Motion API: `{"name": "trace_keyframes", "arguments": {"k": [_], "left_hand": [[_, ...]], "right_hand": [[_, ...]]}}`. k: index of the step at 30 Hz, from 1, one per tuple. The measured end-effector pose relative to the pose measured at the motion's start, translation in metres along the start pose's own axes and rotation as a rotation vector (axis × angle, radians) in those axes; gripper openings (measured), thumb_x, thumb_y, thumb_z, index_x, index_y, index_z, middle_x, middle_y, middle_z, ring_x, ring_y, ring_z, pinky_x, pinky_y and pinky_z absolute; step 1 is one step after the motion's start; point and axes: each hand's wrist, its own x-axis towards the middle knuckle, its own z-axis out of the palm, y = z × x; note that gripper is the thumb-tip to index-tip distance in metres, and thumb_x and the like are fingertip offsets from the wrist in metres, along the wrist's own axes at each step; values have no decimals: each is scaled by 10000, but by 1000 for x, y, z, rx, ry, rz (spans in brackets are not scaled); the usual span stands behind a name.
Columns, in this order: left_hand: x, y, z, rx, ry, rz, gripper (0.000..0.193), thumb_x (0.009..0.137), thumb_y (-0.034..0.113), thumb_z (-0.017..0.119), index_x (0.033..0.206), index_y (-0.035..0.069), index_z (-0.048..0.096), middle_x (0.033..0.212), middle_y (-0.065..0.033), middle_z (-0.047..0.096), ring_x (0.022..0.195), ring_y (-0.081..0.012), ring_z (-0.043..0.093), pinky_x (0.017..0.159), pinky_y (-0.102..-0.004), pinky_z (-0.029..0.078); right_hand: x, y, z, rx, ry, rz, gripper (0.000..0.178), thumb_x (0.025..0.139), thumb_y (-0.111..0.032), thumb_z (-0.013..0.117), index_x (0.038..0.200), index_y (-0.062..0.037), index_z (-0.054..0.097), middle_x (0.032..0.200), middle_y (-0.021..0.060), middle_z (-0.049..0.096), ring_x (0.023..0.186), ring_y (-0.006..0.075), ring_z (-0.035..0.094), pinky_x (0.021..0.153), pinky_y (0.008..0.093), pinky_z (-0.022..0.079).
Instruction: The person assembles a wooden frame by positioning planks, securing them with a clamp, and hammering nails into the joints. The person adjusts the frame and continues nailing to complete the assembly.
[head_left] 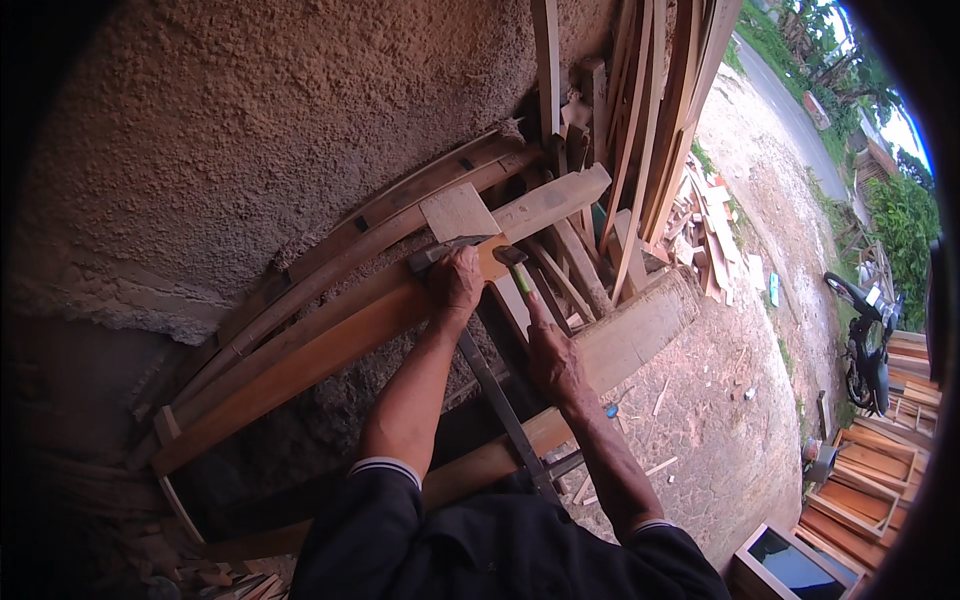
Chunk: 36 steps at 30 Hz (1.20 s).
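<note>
My right hand (pixel 555 358) is closed round a hammer (pixel 521 278) with a dark head and a green handle. The hammer head is over the joint of a wooden frame, just right of my left hand. My left hand (pixel 457 282) is closed at that joint, beside a dark metal piece (pixel 428 258); what lies inside its fingers is mostly hidden. An orange-brown beam (pixel 350 345) runs from the joint toward the lower left. A paler beam (pixel 555 202) goes off to the upper right, and a short board (pixel 460 210) sticks up behind. Below crosses a long dark bar (pixel 505 410).
A rough wall (pixel 250 130) rises on the left. Long planks (pixel 640 130) lean at the back, near a heap of offcuts (pixel 710 225). A thick timber block (pixel 640 330) lies right of my right hand. A motorcycle (pixel 870 340) and wooden frames (pixel 865 480) stand far right.
</note>
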Motion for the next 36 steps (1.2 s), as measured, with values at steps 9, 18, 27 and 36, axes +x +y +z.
{"name": "trace_keyframes", "arguments": {"k": [9,18,27,36], "left_hand": [[0,-5,6,60,-7,35,146,971,198,539,918,88,619,941,-154,680,907,-358,675,810,-448,549],[-2,-6,5,71,-22,43,112,915,200,633,921,90,615,952,-149,683,925,-362,679,801,-466,549],[-1,-3,2,-14,-29,-28,229,983,224,525,986,41,663,1003,-188,695,926,-415,668,821,-498,535],[0,-3,2,-1,-14,0,129,949,179,554,941,76,631,963,-157,693,912,-381,679,798,-471,547]], "right_hand": [[0,2,-2,-42,-63,38,710,950,-39,464,1613,-164,242,703,238,573,661,418,627,647,530,490],[2,0,-3,-60,-94,53,729,945,-58,468,1619,-201,230,684,243,586,635,429,636,620,546,489],[1,3,-2,-109,-89,33,780,924,-85,492,1628,-241,197,685,239,614,605,438,642,584,560,498],[2,6,-3,-89,-138,78,730,930,-21,489,1605,-203,279,679,260,580,650,427,637,627,556,465]]}}
